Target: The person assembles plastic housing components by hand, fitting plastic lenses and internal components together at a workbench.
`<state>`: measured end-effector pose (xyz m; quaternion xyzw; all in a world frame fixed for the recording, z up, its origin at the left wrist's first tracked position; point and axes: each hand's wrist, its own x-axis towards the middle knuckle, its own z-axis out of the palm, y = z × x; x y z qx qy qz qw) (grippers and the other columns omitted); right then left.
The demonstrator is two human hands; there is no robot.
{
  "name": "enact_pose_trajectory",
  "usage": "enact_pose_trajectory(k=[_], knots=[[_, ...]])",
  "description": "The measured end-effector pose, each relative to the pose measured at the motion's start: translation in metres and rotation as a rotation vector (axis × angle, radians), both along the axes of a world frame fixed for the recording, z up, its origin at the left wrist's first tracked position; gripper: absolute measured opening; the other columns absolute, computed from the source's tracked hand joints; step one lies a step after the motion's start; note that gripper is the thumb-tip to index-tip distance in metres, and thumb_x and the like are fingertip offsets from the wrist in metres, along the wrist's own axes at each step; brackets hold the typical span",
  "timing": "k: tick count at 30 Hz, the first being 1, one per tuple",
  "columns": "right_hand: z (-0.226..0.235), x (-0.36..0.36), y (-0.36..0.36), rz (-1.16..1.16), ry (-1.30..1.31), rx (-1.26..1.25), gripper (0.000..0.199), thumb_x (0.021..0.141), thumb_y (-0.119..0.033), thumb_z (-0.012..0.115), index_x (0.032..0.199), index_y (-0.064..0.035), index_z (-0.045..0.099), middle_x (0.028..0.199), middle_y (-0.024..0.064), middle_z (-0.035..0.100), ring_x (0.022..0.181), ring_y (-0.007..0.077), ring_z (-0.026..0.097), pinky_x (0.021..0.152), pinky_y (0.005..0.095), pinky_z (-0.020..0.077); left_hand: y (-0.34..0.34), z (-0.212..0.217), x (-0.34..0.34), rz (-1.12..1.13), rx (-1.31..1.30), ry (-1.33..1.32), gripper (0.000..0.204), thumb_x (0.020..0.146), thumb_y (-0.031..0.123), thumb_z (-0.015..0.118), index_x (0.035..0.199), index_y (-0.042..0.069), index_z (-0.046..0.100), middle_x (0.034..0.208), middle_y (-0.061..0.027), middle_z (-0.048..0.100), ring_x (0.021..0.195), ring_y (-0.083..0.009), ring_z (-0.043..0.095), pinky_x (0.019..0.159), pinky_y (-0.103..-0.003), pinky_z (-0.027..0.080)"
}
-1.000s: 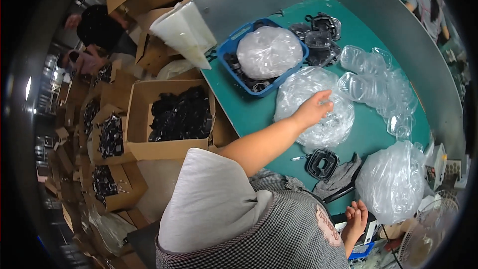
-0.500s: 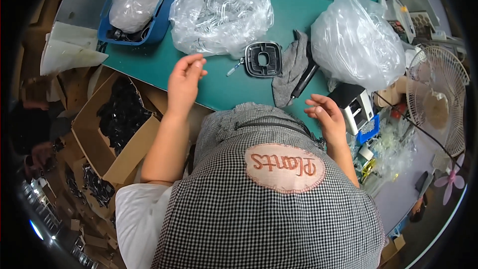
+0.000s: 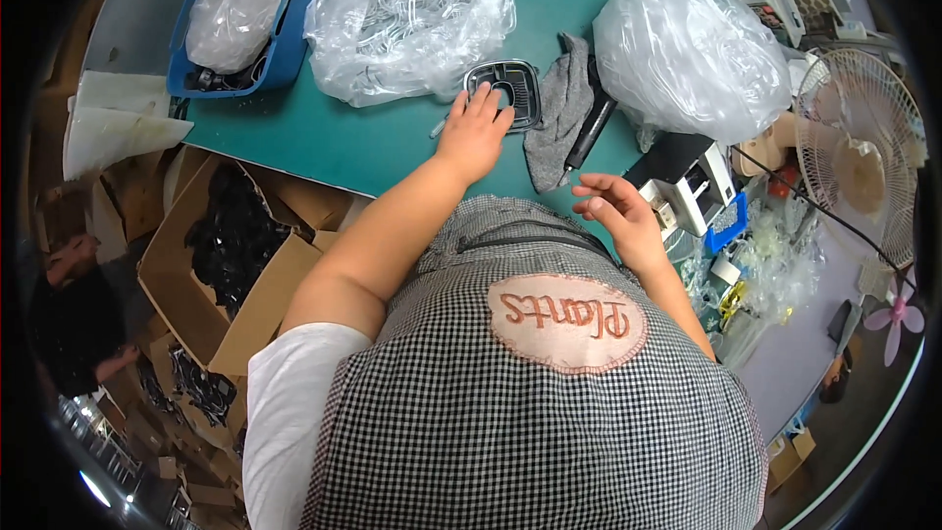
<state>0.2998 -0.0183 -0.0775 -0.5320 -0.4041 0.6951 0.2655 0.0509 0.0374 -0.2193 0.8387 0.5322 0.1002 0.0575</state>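
My left hand (image 3: pixel 475 137) reaches over the green table, its fingers stretched out across the near left part of a black square plastic part (image 3: pixel 530 98) with a hole in its middle. Whether the fingertips touch the part or hover over it, I cannot tell. Beside the hand lies a small clear piece (image 3: pixel 439 127), partly hidden. My right hand (image 3: pixel 620 223) is held at the table's near edge, fingers apart and holding nothing. Closest to it are a grey cloth (image 3: pixel 559 123) and a black electric screwdriver (image 3: pixel 592 130).
Clear plastic bags (image 3: pixel 407 20) and another bulging clear bag (image 3: pixel 692 49) stand on the table (image 3: pixel 324 142). A blue basket (image 3: pixel 250 88) is at the far left. A black-and-white device (image 3: pixel 702 186) and a fan (image 3: pixel 854 137) are at right. A cardboard box (image 3: pixel 250 339) of black parts sits lower left.
My left hand has moved right, from open table onto the black square part. My right hand stays near the table edge, slightly further left. The whole view has shifted a little.
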Motion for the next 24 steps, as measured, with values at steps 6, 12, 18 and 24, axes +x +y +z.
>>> enact_pose_trajectory(k=[6, 12, 18, 24], knots=[[-0.009, 0.001, -0.007, -0.007, 0.036, -0.076, 0.037, 0.095, -0.011, 0.057, 0.128, 0.0028, 0.05, 0.115, 0.0106, 0.062, 0.099, 0.0162, 0.061, 0.089, 0.0274, 0.0484, 0.026, 0.009, 0.003, -0.111, -0.154, 0.003, 0.043, 0.068, 0.027, 0.073, 0.104, 0.008, 0.059, 0.106, -0.0087, 0.061, 0.117, -0.0297, 0.049, 0.109, -0.047, 0.029], [-0.014, -0.019, 0.009, 0.053, 0.012, -0.08, 0.044, 0.096, -0.02, 0.057, 0.133, -0.0001, 0.047, 0.118, 0.0084, 0.061, 0.103, 0.0172, 0.059, 0.087, 0.0304, 0.049, 0.006, 0.087, 0.027, -0.008, 0.124, -0.574, 0.043, 0.068, 0.028, 0.074, 0.103, 0.009, 0.059, 0.096, -0.0112, 0.061, 0.102, -0.0311, 0.054, 0.1, -0.047, 0.037], [0.001, -0.067, 0.044, -0.353, 0.283, -0.087, 0.037, 0.097, -0.022, 0.054, 0.128, -0.0044, 0.049, 0.112, 0.0065, 0.059, 0.106, 0.0171, 0.056, 0.092, 0.0346, 0.0465, -0.012, 0.12, 0.019, -0.139, 0.118, -0.645, 0.052, 0.069, 0.034, 0.075, 0.111, 0.008, 0.059, 0.108, -0.0108, 0.059, 0.111, -0.0309, 0.051, 0.103, -0.048, 0.035], [-0.003, -0.07, 0.058, -0.449, 0.408, -0.075, 0.031, 0.094, -0.012, 0.05, 0.121, 0.0034, 0.052, 0.101, 0.0135, 0.067, 0.095, 0.0239, 0.066, 0.088, 0.0367, 0.0536, -0.002, 0.127, -0.04, -0.067, 0.159, -0.579, 0.057, 0.072, 0.035, 0.076, 0.122, 0.013, 0.059, 0.128, -0.012, 0.054, 0.124, -0.031, 0.047, 0.106, -0.047, 0.034]])
